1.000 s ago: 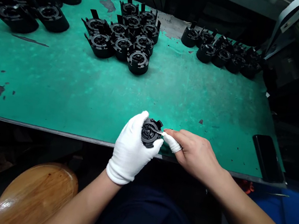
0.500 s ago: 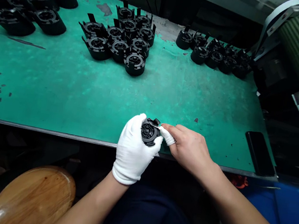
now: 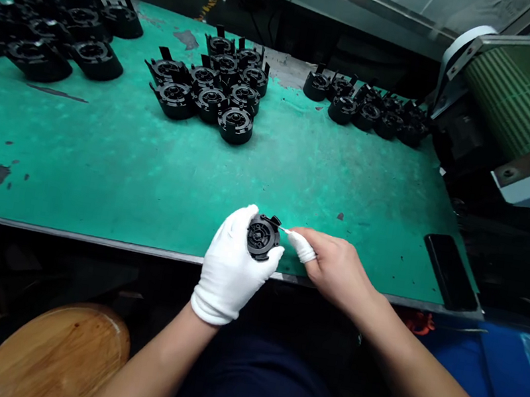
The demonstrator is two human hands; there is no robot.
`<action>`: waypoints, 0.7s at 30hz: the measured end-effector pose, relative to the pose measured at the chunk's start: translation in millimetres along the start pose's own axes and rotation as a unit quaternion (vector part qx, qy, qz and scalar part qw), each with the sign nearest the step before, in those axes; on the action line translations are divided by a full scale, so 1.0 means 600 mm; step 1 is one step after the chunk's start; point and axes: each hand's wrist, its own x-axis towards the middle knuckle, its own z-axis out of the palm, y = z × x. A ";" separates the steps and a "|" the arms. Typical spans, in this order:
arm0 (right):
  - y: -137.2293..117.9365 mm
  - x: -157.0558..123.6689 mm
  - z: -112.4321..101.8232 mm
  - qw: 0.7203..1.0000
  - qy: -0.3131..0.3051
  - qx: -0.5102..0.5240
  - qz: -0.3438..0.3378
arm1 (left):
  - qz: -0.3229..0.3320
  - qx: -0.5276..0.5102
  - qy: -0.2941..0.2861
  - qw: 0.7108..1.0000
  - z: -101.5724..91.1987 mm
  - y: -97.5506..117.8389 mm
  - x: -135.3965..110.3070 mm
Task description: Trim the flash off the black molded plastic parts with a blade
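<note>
My left hand (image 3: 232, 260), in a white glove, grips a round black plastic part (image 3: 263, 236) by its rim, its ringed face turned up. A small tab stands out from the part's upper edge. My right hand (image 3: 331, 256) is bare except for a white cover on the thumb. Its thumb and forefinger pinch a thin, pale metal blade (image 3: 283, 229), whose tip reaches the part's right edge by the tab. Most of the blade is hidden in the fingers. Both hands are just above the front edge of the green table (image 3: 149, 167).
Black cylindrical housings stand in groups: at the far left (image 3: 40, 59), mid-table (image 3: 235, 125) and at the back right (image 3: 343, 109). A phone (image 3: 450, 271) lies at the right front corner. A green conveyor belt (image 3: 528, 92) is beyond it. A wooden stool (image 3: 54, 353) is at lower left, a blue bin (image 3: 492, 382) at lower right.
My right hand has drawn slightly away from the black part, and more of the blade shows. The left hand keeps its grip. The camera view has shifted a little.
</note>
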 end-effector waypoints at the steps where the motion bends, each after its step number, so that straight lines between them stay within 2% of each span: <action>1: 0.004 -0.006 -0.004 1.000 -0.010 0.020 0.001 | 0.008 -0.012 -0.030 0.999 -0.009 -0.004 0.004; 4: 0.013 -0.022 -0.014 0.996 -0.055 0.067 -0.019 | 0.032 -0.045 -0.112 0.992 -0.036 -0.017 0.019; 7: 0.018 -0.027 -0.016 0.992 -0.083 0.076 -0.065 | 0.042 -0.061 -0.161 0.984 -0.052 -0.026 0.030; 11: 0.013 -0.016 -0.018 0.990 -0.117 0.035 -0.070 | 0.046 -0.059 -0.190 0.979 -0.056 -0.029 0.039; 17: -0.004 0.008 -0.045 0.977 -0.192 -0.007 -0.094 | 0.067 -0.057 -0.234 0.968 -0.062 -0.031 0.056; 21: -0.001 0.015 -0.053 0.976 -0.193 -0.006 -0.106 | 0.078 -0.062 -0.256 0.962 -0.064 -0.034 0.065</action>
